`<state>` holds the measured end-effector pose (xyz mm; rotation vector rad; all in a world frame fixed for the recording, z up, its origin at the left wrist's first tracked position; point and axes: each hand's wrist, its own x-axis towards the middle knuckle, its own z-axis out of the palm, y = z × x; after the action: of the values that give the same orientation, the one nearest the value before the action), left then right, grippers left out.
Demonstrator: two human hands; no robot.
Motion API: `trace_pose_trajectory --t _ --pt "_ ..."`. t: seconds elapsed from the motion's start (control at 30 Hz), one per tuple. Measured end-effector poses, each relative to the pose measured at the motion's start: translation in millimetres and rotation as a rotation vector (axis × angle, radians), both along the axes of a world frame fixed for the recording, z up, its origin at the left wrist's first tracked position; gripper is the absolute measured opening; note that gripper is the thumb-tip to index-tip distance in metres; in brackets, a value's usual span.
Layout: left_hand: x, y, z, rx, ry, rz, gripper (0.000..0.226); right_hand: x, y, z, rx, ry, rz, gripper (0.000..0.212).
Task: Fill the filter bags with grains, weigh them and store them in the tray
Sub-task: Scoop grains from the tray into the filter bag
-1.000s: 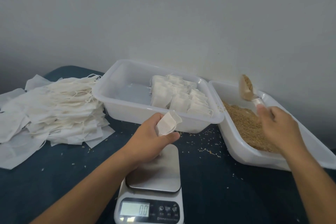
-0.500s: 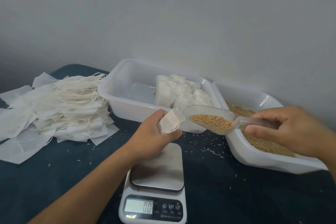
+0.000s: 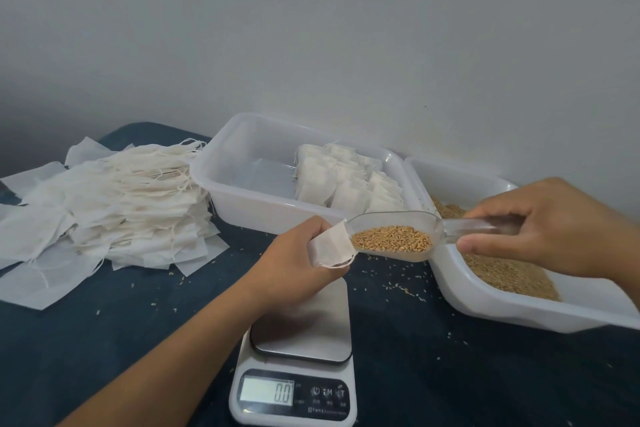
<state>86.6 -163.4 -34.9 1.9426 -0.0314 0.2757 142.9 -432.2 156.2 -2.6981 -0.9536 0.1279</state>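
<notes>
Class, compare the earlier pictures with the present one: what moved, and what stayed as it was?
The right hand carried the scoop of grains out of the grain tray and leftward, until its tip met the mouth of the filter bag. The left hand holds the bag above the scale as before; the display reads 0.0 throughout.

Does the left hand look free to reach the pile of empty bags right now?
Probably not yet: the left hand grips an open filter bag at the scoop. The path to the pile of empty bags looks unobstructed.
</notes>
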Motion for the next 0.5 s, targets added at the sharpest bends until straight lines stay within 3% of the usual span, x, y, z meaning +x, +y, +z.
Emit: trace_pose_trajectory --t 0.5 --pt "-1 -2 0 0.036 0.030 -0.038 0.031 -4 7 13 -0.109 -0.064 0.037 0.037"
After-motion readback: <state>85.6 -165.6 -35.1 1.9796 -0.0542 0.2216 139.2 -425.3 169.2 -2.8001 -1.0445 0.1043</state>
